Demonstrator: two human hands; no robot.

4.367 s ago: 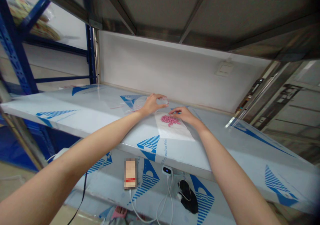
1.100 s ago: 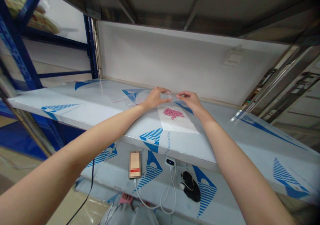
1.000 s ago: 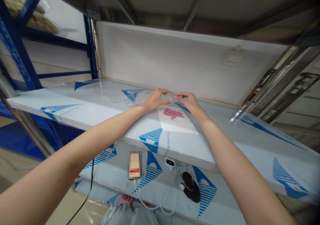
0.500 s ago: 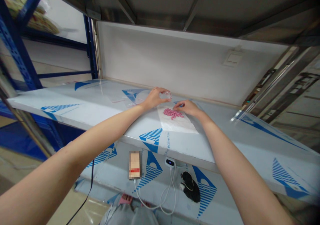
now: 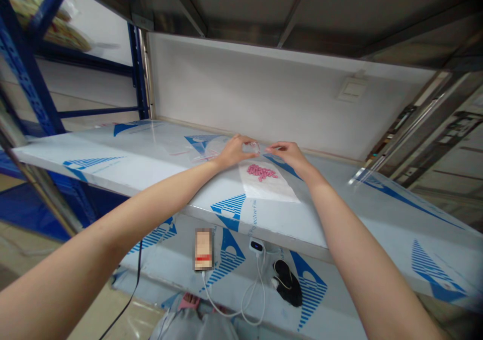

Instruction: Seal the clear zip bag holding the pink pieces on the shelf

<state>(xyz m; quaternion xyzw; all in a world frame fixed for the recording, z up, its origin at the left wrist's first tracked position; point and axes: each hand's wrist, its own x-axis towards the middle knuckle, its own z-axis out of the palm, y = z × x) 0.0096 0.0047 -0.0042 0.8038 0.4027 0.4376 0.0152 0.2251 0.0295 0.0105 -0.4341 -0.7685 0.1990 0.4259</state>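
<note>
Several small pink pieces [image 5: 261,171] lie in a loose cluster on a white sheet [image 5: 269,190] on the shelf top. Behind them my left hand [image 5: 236,150] is curled round a small clear container [image 5: 253,148], which it holds on its side. Just right of the container's mouth is my right hand [image 5: 289,154], its thumb and forefinger pinched together. Whatever is between those fingertips is too small to make out. Clear plastic bags [image 5: 206,151] lie left of my left hand.
The shelf top [image 5: 143,171] is covered in printed film, with a wall [image 5: 245,88] behind. On a lower level are a phone [image 5: 204,249], a white power bank [image 5: 257,246] with cables, and a black item [image 5: 289,284]. A metal shelf [image 5: 241,8] hangs overhead.
My right hand has risen from the pink pieces to the mouth of the clear container. My left hand has tipped the container slightly toward it.
</note>
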